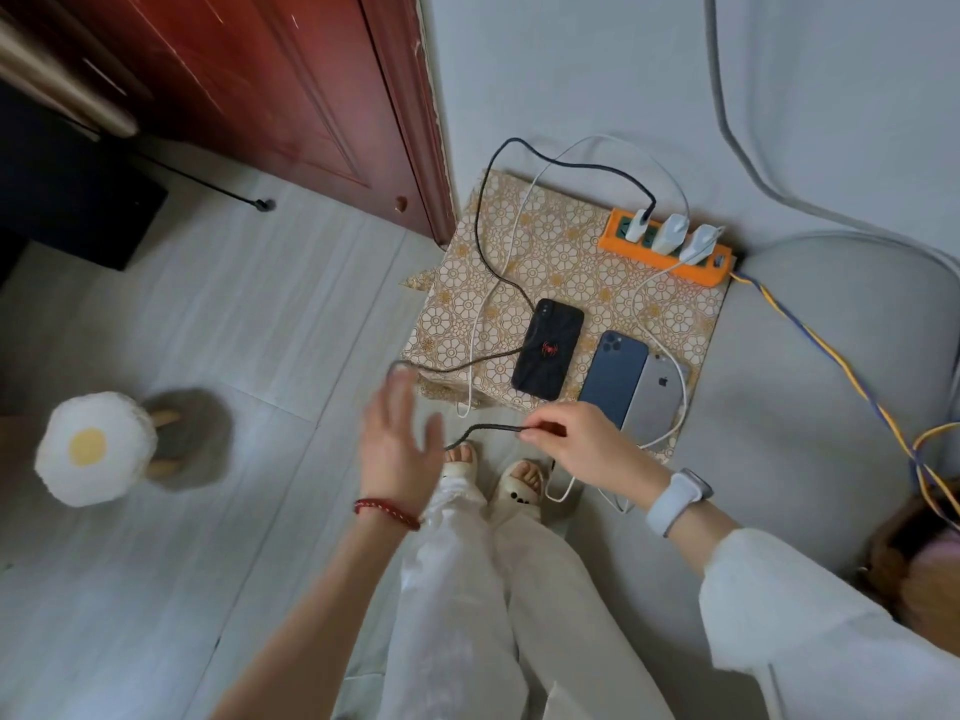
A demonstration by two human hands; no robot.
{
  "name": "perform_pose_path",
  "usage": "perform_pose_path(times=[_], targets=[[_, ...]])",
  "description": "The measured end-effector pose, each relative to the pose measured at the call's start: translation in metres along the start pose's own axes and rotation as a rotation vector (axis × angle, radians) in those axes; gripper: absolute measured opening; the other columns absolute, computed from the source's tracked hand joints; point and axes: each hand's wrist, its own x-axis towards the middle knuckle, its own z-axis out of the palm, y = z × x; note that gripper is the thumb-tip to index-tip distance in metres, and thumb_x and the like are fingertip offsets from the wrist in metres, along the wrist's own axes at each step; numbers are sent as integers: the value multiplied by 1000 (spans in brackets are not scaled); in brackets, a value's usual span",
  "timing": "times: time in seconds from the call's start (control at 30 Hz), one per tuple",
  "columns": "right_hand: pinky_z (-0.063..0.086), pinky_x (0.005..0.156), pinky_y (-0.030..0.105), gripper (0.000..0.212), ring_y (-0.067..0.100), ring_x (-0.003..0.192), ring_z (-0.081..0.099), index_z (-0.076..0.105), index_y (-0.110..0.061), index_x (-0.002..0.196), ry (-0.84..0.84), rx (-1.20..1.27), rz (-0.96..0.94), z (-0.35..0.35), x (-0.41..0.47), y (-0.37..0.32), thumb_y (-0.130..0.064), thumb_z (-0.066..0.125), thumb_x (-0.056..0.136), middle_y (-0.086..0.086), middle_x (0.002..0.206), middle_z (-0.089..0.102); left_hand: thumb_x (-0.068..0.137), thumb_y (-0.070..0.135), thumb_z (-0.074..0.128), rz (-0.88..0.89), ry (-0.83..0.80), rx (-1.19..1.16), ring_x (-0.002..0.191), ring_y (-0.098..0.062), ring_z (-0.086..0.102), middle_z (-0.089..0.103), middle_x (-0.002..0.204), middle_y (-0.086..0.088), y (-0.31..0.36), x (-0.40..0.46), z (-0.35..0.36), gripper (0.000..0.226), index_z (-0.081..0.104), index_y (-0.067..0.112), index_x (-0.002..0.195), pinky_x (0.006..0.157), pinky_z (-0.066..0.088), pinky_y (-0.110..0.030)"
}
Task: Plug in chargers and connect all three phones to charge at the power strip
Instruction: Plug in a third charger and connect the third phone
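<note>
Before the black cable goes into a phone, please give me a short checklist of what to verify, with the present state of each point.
1. Three chargers sit in the orange power strip: ok.
2. Black cable runs from a charger on the strip: ok.
3. Right hand pinches the free end of the black cable: ok.
4. Left hand is free, fingers spread, holding nothing: ok.
5. Black phone, blue phone and silver phone lie side by side on the patterned cloth, backs up: ok.
6. Any phone already connected: cannot tell, the ports are hidden.
</note>
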Motion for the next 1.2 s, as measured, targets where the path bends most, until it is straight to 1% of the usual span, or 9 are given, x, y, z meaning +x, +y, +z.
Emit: perform_pose_path(times=[0.1,0.23,0.4,0.5,0.6,0.8,0.87,0.97,1.2], targets=[[40,60,6,13,-10,62,54,70,-12,87,20,80,-4,0,3,-11,-19,60,86,-17,69,59,88,12,50,117,-327,-107,87,-25,62,69,97,-12,9,-10,6,24,64,7,107,85,46,-34],[40,61,3,10,-7,64,55,69,-13,86,12,132,51,-8,-3,-7,-18,61,85,-19,71,59,87,9,52,209,-355,-132,75,-26,60,63,81,-8,8,-6,4,16,67,7,81,71,49,-37],[38,53,8,10,-7,49,51,64,-25,78,-51,217,114,-16,-12,3,-19,61,86,-17,53,59,88,5,47,7,-58,-82,68,-24,53,50,83,-1,1,2,4,19,59,5,73,61,39,-30],[38,50,11,12,-4,46,46,65,-23,80,8,222,181,-33,-13,14,-17,58,87,-10,53,53,89,1,40,-295,186,-146,78,-35,58,53,94,-15,-24,7,-7,22,59,1,79,68,41,-33],[37,54,15,17,4,51,45,66,-15,86,46,141,229,-46,-15,23,-16,50,91,-5,57,51,89,5,41,-483,198,-87,90,-40,58,51,112,-20,-51,10,-23,20,60,3,94,83,46,-45],[31,47,14,23,1,46,39,63,-26,74,-130,60,71,-13,-4,-17,-18,50,91,-8,56,49,83,20,54,199,-276,142,132,-29,35,48,136,-10,-13,-12,-2,54,38,19,134,111,15,-60],[33,49,14,22,4,48,42,61,-27,73,-89,79,41,-7,1,-25,-20,51,91,-10,56,51,86,17,54,286,-356,126,113,-28,56,66,112,-11,5,-13,4,31,59,12,116,107,26,-60],[36,52,7,13,-5,51,50,64,-25,77,-93,139,57,-14,-2,-20,-22,57,87,-13,61,58,81,7,52,387,-151,118,64,-29,62,67,68,-9,6,-8,-1,17,65,7,71,79,52,-43],[39,67,29,11,16,67,53,66,-10,81,-17,60,261,-31,-10,23,-17,60,86,7,71,62,77,-13,39,-189,97,77,78,-40,58,60,91,-22,-42,3,-16,24,59,-1,83,77,45,-47]])
